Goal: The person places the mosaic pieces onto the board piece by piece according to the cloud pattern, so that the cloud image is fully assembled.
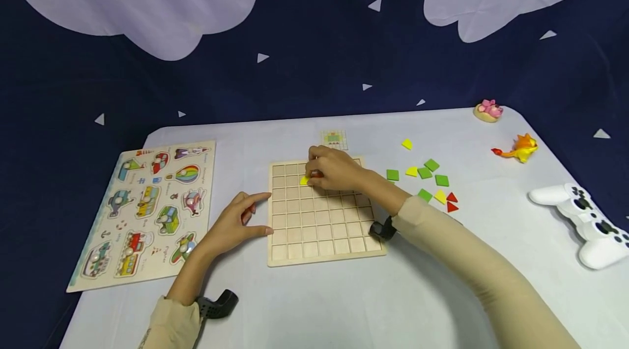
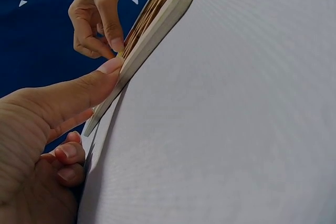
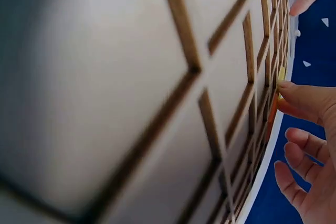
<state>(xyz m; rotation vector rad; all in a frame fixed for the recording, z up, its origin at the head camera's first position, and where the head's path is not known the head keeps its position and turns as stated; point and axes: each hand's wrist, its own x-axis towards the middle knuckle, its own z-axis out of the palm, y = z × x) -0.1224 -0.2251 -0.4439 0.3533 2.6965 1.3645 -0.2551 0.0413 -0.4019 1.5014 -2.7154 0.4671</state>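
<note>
Your right hand (image 1: 334,169) is over the far part of the board (image 1: 295,220), its thumb and forefinger pinched together on a yellow piece (image 1: 304,180), left of the middle and one row or so in from the far edge. A red piece (image 1: 316,173) shows beneath that hand; you can't tell from here how it sits in its cell. Your left hand (image 1: 233,223) touches the board's left edge with thumb and forefinger stretched apart, apparently to steady it.

The step in hand looks like seating the yellow piece in one grid cell, probably to copy the pattern on the card (image 1: 334,140) lying just beyond the board. The rest of the pattern seems mostly unbuilt: green squares (image 1: 441,180), more yellow wedges (image 1: 440,197) and red triangles (image 1: 452,197) lie loose to the right.

Your next move calls for turning the yellow piece square to the cell walls, pressing it flat and letting go without nudging the red piece. Keep the left hand light, so the board doesn't slide.
</note>
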